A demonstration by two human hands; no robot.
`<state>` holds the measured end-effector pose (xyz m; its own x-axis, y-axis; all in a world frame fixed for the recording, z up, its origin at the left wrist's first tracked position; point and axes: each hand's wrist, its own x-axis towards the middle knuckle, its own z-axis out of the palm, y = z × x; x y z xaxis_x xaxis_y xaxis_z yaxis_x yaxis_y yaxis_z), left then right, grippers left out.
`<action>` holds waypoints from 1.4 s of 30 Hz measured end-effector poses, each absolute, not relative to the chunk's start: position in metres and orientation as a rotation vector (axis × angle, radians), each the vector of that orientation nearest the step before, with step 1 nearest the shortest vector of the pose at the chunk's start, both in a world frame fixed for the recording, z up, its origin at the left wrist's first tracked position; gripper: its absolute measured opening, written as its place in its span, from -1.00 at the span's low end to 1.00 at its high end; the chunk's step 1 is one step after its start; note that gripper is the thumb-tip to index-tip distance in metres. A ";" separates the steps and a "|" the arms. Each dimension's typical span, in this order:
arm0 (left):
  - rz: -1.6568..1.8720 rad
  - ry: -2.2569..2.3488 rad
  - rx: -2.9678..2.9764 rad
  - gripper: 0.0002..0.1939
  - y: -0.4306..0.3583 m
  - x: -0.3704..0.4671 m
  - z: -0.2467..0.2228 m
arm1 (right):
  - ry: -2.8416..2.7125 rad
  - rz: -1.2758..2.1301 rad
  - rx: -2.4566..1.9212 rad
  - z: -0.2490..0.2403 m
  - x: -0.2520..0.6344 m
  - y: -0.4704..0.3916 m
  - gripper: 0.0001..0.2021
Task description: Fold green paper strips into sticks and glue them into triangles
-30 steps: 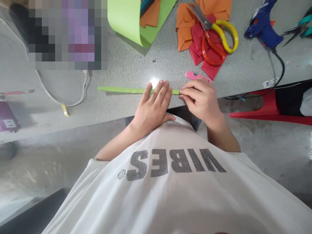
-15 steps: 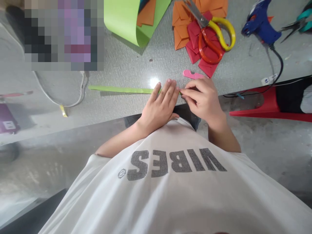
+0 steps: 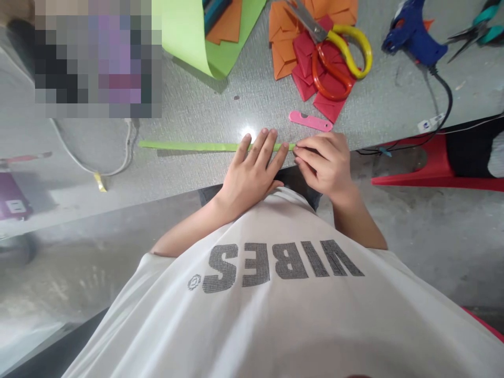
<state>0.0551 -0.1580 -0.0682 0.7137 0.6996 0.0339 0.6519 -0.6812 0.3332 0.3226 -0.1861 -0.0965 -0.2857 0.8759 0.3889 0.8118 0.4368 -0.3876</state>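
A narrow green paper strip (image 3: 189, 146) lies along the front part of the grey table. My left hand (image 3: 252, 170) rests flat across it, fingers spread and pressing the strip down. At the strip's right end, my right hand (image 3: 325, 163) pinches the paper between thumb and fingertips; the very tip is hidden by those fingers. Just above my right hand lies a pink cutter (image 3: 310, 121). Scissors (image 3: 342, 63) with one yellow and one red handle rest on folded red paper pieces (image 3: 329, 107) farther back.
Folded orange paper pieces (image 3: 284, 60) and a curled green sheet (image 3: 185, 42) lie at the back. To the right are a blue glue gun (image 3: 415, 34) with its cord and teal-handled pliers (image 3: 478, 32). A white cable (image 3: 74, 157) loops at left. A red chair (image 3: 437, 163) stands right of the table (image 3: 205, 113).
My left hand's fingers have spread apart and shifted slightly left, uncovering more of the strip. My right hand still pinches its end. The whole view has shifted a little.
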 end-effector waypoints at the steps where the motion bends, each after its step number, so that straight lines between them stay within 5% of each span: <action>1: 0.235 1.058 2.625 -0.11 -0.158 0.057 -0.068 | -2.146 0.155 -1.429 -0.096 0.322 -0.186 -0.67; 18: 0.307 0.893 2.608 -0.12 -0.146 0.053 -0.078 | -2.152 0.017 -1.424 -0.101 0.312 -0.185 -0.57; 34: 0.334 1.400 2.441 -0.08 -0.159 -0.001 -0.059 | -2.143 -0.002 -1.511 -0.097 0.302 -0.174 -0.50; 42: 0.364 1.554 2.400 0.17 -0.163 -0.048 -0.068 | -2.103 -0.136 -1.426 -0.098 0.301 -0.173 -0.52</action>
<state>-0.0482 -0.1633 -0.0684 0.3974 0.9151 0.0685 0.8504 -0.3953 0.3473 0.3009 -0.1727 -0.0983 -0.2532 0.8163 0.5192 0.8765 0.4207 -0.2341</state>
